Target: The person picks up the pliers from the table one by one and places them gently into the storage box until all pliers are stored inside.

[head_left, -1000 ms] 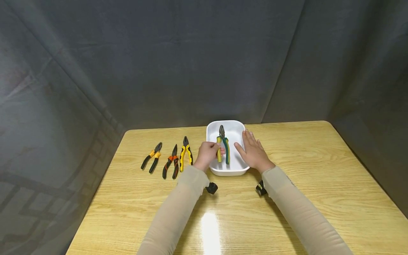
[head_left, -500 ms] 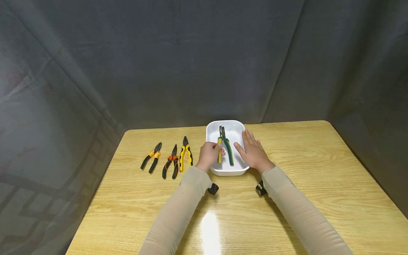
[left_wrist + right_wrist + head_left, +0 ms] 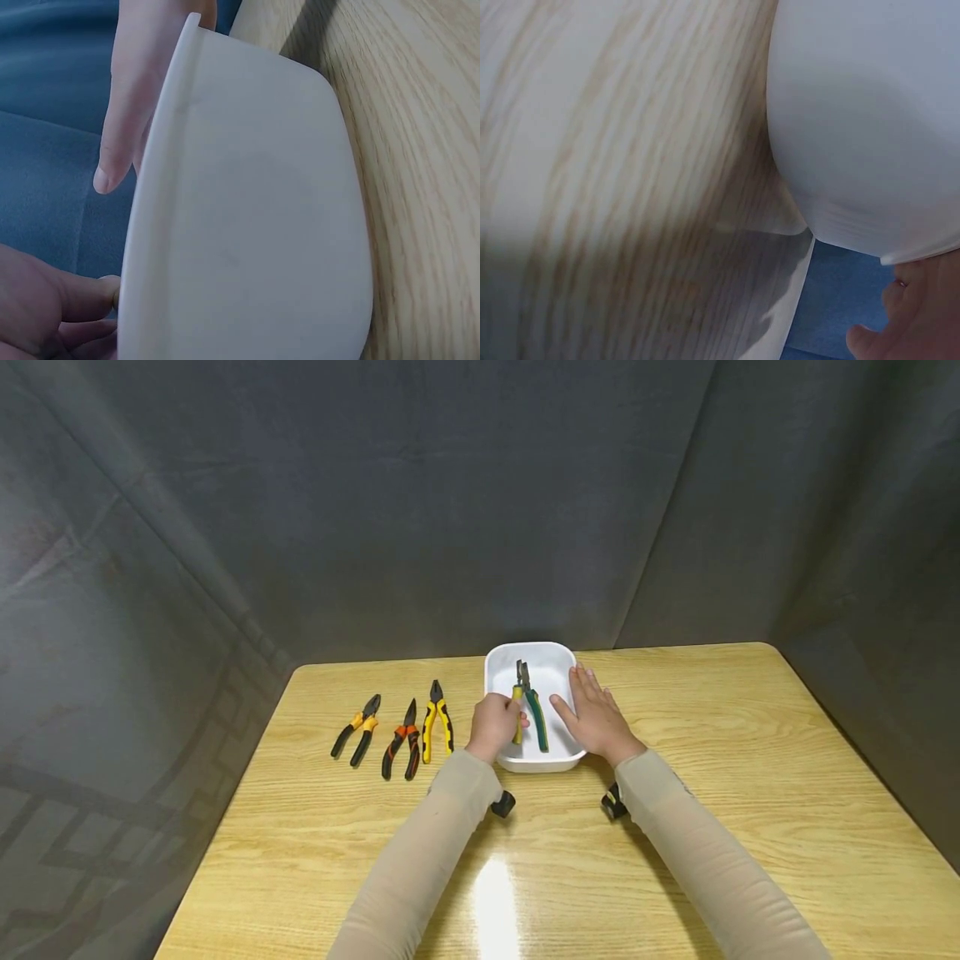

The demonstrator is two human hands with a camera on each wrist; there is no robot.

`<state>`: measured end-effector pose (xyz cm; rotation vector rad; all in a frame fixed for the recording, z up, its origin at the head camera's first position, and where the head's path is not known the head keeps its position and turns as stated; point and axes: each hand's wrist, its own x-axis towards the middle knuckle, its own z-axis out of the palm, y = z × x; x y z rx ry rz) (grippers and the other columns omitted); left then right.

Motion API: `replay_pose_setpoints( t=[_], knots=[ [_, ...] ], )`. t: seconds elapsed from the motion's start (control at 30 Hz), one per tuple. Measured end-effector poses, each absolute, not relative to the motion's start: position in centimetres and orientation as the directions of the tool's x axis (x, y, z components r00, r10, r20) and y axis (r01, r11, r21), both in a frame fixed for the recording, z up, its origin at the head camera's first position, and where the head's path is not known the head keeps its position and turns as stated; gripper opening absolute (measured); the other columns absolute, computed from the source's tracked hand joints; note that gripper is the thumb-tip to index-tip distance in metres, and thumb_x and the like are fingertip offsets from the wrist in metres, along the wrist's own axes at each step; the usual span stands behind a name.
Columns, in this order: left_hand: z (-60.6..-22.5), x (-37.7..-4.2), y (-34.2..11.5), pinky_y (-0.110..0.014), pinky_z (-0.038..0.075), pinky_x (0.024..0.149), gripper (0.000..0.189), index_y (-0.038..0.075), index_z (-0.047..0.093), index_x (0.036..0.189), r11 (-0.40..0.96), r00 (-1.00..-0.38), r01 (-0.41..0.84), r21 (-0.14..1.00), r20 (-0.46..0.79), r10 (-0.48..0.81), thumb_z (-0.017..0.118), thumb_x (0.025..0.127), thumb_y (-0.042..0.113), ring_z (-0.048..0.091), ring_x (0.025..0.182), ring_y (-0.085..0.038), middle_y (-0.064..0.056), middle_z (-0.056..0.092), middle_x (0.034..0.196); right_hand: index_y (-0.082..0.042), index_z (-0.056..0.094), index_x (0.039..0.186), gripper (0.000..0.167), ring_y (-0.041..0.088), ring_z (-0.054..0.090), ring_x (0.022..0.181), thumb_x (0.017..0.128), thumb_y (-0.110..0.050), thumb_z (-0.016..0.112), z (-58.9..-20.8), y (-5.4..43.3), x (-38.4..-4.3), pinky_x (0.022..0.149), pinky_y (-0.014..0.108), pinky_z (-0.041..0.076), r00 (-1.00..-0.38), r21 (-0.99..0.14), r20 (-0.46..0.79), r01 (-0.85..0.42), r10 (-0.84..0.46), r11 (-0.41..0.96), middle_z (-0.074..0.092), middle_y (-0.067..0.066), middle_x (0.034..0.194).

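Pliers with green and yellow handles point(image 3: 537, 720) are inside the white plastic tub point(image 3: 542, 766), their grey head toward the far wall and the handles spread. My left hand point(image 3: 495, 725) reaches over the tub's left rim and grips the left handle, its fingers curled round it. In the left wrist view the tub's side hides the pliers, and part of the left hand point(image 3: 56, 307) shows beside the rim. My right hand point(image 3: 596, 718) lies against the tub's right rim with fingers straight and thumb over the inside. In the right wrist view, fingers point(image 3: 915, 315) show beyond the tub's edge.
Three other pliers lie left of the tub on the wooden table point(image 3: 675, 877): yellow-and-black pliers point(image 3: 437, 723), orange-and-black long-nose pliers point(image 3: 403, 742) and black-and-orange pliers point(image 3: 357, 730). A dark grey curtain point(image 3: 450, 527) stands behind the table.
The pliers' handles have spread wider and their jaws have opened, the green handle swinging right. My left hand has shifted slightly to the right. The right hand has stayed at the rim.
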<state>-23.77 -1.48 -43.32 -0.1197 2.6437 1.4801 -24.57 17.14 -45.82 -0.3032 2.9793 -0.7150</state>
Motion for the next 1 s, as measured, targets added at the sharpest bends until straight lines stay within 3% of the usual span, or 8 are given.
replay_pose_setpoints(
  t=[0.4, 1.0],
  knots=[
    [-43.31, -23.82, -0.93, -0.023, 0.047, 0.051, 0.028, 0.002, 0.068, 0.087, 0.627, -0.989, -0.125, 0.769, -0.145, -0.019, 0.054, 0.106, 0.017, 0.061, 0.057, -0.011, -0.001, 0.066, 0.066, 0.003, 0.003, 0.16, 0.087, 0.038, -0.002, 0.155, 0.105, -0.062, 0.02, -45.8, 17.19, -24.59, 0.122, 0.06, 0.004, -0.98, -0.451, -0.026, -0.167, -0.2, 0.877, -0.002, 0.019, 0.168],
    [-43.42, -23.91, -0.45, -0.023, 0.042, 0.046, 0.03, -0.002, 0.069, 0.099, 0.714, -0.985, -0.138, 0.687, -0.169, -0.028, 0.053, 0.107, 0.021, 0.056, 0.052, -0.011, -0.001, 0.063, 0.062, 0.003, 0.004, 0.16, 0.083, 0.038, -0.001, 0.155, 0.107, -0.058, 0.023, -45.88, 17.25, -24.55, 0.122, 0.06, 0.003, -0.978, -0.453, -0.015, -0.177, -0.206, 0.874, -0.003, 0.019, 0.168]
  ],
)
